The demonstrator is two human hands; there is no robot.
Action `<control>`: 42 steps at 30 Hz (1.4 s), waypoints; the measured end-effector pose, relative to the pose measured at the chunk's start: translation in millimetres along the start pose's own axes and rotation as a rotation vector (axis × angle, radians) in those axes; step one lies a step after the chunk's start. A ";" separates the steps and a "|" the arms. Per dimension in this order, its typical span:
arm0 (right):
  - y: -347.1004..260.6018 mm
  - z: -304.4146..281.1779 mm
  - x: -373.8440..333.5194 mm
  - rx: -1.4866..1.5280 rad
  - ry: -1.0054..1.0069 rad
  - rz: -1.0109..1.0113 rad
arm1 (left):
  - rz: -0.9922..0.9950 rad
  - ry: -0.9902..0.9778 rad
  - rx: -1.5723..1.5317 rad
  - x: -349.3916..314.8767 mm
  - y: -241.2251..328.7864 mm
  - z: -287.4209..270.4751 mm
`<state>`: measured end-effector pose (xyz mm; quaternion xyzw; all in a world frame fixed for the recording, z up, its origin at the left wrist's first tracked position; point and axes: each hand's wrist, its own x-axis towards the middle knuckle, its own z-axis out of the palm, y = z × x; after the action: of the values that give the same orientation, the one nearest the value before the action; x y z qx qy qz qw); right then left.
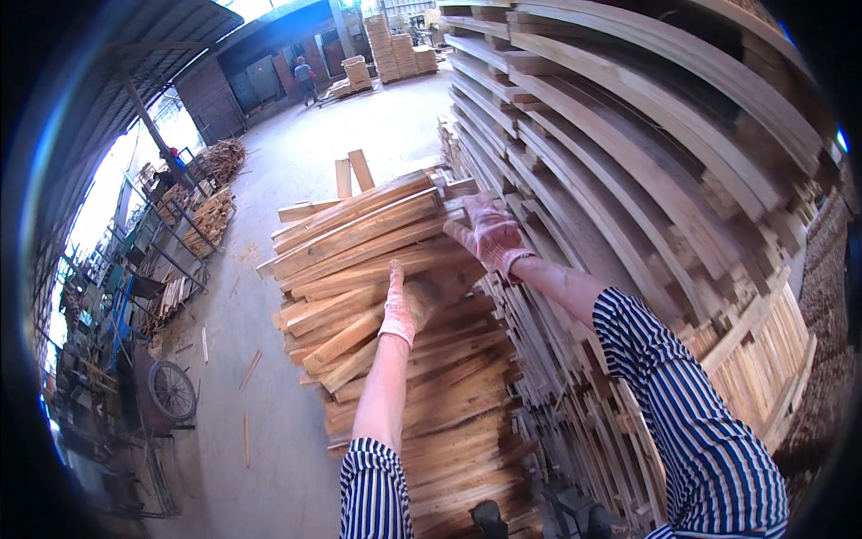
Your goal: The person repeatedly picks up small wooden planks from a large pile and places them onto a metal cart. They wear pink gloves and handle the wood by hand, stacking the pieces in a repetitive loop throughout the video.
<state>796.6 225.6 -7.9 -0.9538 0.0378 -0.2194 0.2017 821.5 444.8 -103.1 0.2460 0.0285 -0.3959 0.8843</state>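
A tall stack of short wooden planks (pixel 359 238) stands in front of me, its upper boards lying at uneven angles. On its near side, my left hand (pixel 406 304), in a pale pinkish work glove, rests against the boards with the thumb stretched up. Its other fingers are blurred over the wood. My right hand (pixel 494 235), gloved alike, is at the right end of the upper planks with thumb and fingers apart. Motion smears its fingertips, so whether they touch a board is unclear. Neither hand is seen wrapped round a plank.
High stacked wooden pallets (pixel 620 135) rise close on the right. Along the left are a spoked wheel (pixel 172 391), metal frames and scrap wood piles (pixel 211 220). Loose sticks (pixel 247 440) lie on the concrete floor (pixel 224 314). Far off, a person (pixel 305 81) stands near more stacks (pixel 391 49).
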 end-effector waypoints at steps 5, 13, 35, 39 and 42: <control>4.4 47.3 80.8 0.005 0.027 0.026 | -0.076 0.197 -2.351 20.2 20.8 -6.0; 21.8 68.8 96.4 0.054 -0.176 0.111 | -0.025 0.024 -1.074 18.8 27.3 -13.7; -51.1 43.3 -132.6 0.065 -0.718 0.316 | 0.499 0.247 0.156 -102.7 -75.2 -68.9; -17.0 42.5 -206.7 0.743 -0.794 0.513 | 0.366 0.315 0.331 -164.1 -94.4 -73.3; -7.0 80.7 -251.5 1.585 -1.008 0.891 | 0.234 0.477 0.335 -207.3 -120.6 -89.1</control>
<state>604.9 302.1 -172.8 -0.4283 0.1432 0.3374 0.8259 606.3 559.5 -180.2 0.4759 0.1409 -0.2217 0.8394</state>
